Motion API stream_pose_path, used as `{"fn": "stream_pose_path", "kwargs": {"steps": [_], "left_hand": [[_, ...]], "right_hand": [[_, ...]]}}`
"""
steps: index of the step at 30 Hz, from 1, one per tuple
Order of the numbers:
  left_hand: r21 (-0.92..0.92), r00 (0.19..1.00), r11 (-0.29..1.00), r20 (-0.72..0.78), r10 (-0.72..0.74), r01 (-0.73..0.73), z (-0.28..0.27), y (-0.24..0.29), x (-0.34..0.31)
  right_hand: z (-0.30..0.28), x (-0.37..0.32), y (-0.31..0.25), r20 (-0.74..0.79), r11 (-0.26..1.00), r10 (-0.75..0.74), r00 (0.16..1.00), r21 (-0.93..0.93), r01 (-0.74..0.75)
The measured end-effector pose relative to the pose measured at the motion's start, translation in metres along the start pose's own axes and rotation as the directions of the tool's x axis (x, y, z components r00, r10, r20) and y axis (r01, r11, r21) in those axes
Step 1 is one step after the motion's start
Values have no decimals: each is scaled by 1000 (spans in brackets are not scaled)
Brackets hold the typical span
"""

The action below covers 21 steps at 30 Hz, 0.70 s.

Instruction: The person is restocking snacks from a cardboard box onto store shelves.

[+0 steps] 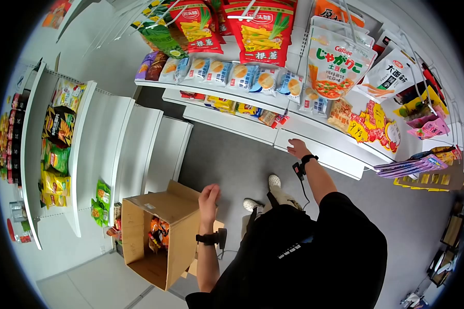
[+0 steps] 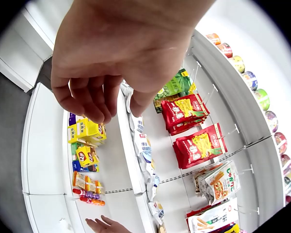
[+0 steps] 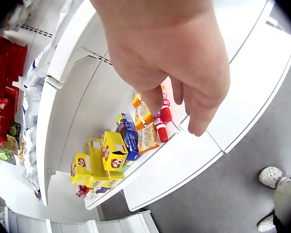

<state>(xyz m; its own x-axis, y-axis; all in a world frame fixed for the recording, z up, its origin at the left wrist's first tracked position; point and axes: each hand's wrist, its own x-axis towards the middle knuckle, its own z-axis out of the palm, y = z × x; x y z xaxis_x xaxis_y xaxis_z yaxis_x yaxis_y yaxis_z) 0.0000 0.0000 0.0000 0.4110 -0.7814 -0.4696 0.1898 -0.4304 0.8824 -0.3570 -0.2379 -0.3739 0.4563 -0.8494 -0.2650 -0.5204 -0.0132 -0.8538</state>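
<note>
The left hand is above the edge of a cardboard box, its fingers loosely bent and holding nothing. In the left wrist view that hand hangs with bent fingers in front of the shelves. The right hand reaches toward the lower shelf, beside red-capped items. In the right wrist view the right hand has relaxed fingers near red-capped bottles and orange packets; no grasp shows. Yellow boxes stand farther along that shelf.
Blue-white packets line the shelf above, with red snack bags hanging over it. Stepped white shelves stand at the left. Orange packets lie inside the box. A white shelf edge runs below the right hand.
</note>
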Motion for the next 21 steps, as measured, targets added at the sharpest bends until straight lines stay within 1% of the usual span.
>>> {"fn": "stream_pose_path", "kwargs": {"steps": [1, 2, 3, 4, 5, 6, 8, 9, 10, 11, 12, 13, 14, 17, 18, 21], "left_hand": [[-11, 1000, 1000, -9, 16, -16, 1, 2, 0], [-24, 999, 999, -23, 35, -35, 2, 5, 1], [-68, 1000, 998, 19, 21, -19, 18, -9, 0], [-62, 999, 998, 19, 28, -27, 18, -9, 2], [-28, 999, 999, 6, 34, -34, 4, -2, 0], [-40, 999, 998, 0, 41, -41, -2, -1, 1], [-89, 999, 995, -11, 49, -50, -6, -9, 3], [-74, 999, 996, -22, 44, -45, -13, -9, 0], [-68, 999, 997, -31, 44, -47, -15, -11, 0], [-63, 998, 997, -41, 47, -49, -17, -13, 0], [-76, 997, 996, -68, 43, -48, -22, -14, -3], [-92, 995, 995, -93, 41, -49, -24, -15, -5], [-107, 992, 993, -118, 39, -52, -28, -16, -7], [-167, 977, 985, -212, 13, -49, -34, -18, -20], [-179, 969, 983, -247, 4, -50, -38, -21, -26], [-212, 943, 975, -332, -13, -61, -49, -32, -38]], "right_hand": [[-6, -10, -26, 10, 988, 71, 997, 136, -71], [-10, -17, -49, 28, 938, 146, 989, 315, -147], [-33, -43, -69, 84, 718, 361, 929, 610, -335], [-36, -50, -89, 136, 475, 495, 858, 784, -399], [-32, -57, -108, 174, 351, 521, 835, 848, -396], [-28, -59, -116, 187, 332, 455, 870, 872, -361], [-29, -61, -118, 198, 233, 483, 853, 910, -343], [-24, -62, -121, 213, 177, 492, 844, 925, -336], [-24, -64, -110, 115, 490, 318, 941, 830, -267], [-21, -61, -101, 69, 738, 98, 993, 665, -119], [-22, -60, -123, 121, 459, 283, 951, 854, -245], [-25, -58, -144, 227, 122, 437, 871, 944, -307], [-23, -55, -149, 253, 79, 423, 870, 946, -314], [-22, -56, -175, 291, 74, 441, 849, 931, -358], [-20, -59, -183, 326, 42, 451, 831, 922, -384], [-14, -55, -186, 368, 38, 451, 813, 902, -430]]}}
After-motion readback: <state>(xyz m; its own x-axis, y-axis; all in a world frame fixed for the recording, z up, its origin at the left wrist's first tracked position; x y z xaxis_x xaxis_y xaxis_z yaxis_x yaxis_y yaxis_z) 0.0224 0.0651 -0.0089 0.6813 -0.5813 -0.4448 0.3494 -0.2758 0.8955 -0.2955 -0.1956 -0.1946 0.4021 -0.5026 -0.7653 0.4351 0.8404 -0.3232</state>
